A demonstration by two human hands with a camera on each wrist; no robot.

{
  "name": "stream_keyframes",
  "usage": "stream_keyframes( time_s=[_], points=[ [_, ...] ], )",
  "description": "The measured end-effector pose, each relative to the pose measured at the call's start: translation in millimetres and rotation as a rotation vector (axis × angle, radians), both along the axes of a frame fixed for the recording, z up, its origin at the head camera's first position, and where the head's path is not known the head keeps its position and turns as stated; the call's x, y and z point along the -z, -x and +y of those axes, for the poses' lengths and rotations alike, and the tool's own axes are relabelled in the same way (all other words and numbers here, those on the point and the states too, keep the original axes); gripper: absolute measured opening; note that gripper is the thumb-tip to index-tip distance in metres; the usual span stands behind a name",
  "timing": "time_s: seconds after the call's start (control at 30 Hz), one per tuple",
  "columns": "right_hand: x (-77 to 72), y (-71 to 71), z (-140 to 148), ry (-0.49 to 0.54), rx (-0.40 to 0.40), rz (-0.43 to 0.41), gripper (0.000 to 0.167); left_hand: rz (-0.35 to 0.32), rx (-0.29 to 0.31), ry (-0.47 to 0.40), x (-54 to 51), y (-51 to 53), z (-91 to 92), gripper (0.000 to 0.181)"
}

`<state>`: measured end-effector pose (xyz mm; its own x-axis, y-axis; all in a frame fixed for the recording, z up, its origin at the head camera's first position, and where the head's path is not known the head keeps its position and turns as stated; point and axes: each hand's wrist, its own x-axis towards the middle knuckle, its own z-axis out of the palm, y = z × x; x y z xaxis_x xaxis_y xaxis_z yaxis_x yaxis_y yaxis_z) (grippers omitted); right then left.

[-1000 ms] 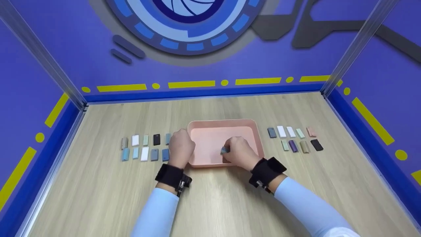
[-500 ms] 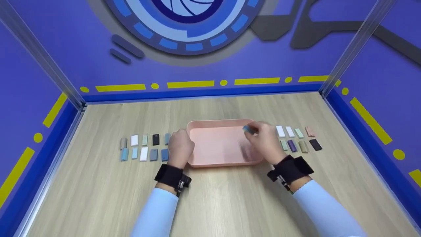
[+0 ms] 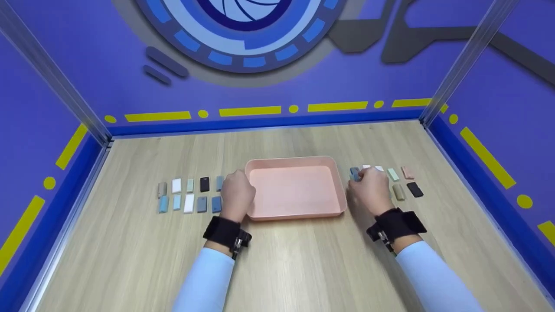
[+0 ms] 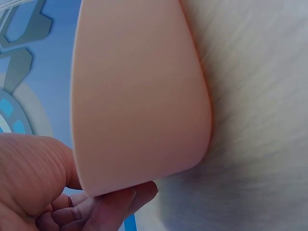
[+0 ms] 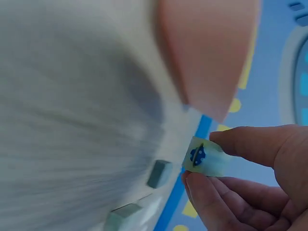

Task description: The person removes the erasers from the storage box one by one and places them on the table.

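A pink rectangular tray [image 3: 295,190] lies in the middle of the table, with nothing seen inside it. My left hand [image 3: 236,195] grips the tray's left side; the left wrist view shows thumb and fingers pinching the pink wall [image 4: 139,96] near its corner. Just right of the tray, my right hand [image 3: 372,190] hovers over the right-hand group of blocks. Between its thumb and fingers it pinches a small pale green block [image 5: 204,156] with a blue planet print. Under that hand some blocks are hidden; a grey-blue block [image 3: 354,171] shows beyond the fingertips.
Two rows of small blocks in white, black, green, grey and blue, among them a black block [image 3: 204,184], lie left of the tray. At right lie a pink block [image 3: 407,172], a tan block [image 3: 398,192] and another black block [image 3: 415,189]. Blue-purple panels [image 3: 208,95] enclose the table.
My right hand has moved right with the small block, from above the tray to beside the right-hand group. The left hand has stayed on the tray's side.
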<state>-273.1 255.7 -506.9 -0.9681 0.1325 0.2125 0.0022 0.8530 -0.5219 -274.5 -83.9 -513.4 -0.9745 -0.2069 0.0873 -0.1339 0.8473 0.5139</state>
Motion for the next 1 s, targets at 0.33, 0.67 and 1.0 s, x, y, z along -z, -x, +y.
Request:
stream_keyframes(
  time_s=[0.33, 0.67, 1.0],
  points=[
    [15.8, -2.5, 3, -0.042, 0.038, -0.005, 0.026, -0.002, 0.002, -0.009, -0.2, -1.2, 0.0, 0.023],
    [20.0, -1.6, 2, -0.084, 0.043, 0.021, 0.027, 0.001, 0.014, -0.041, -0.9, -0.8, -0.7, 0.025],
    [-19.0, -9.0, -1, -0.047, 0.014, 0.074, 0.04, -0.066, -0.061, -0.135, -31.4, -10.3, -26.9, 0.034]
  ],
)
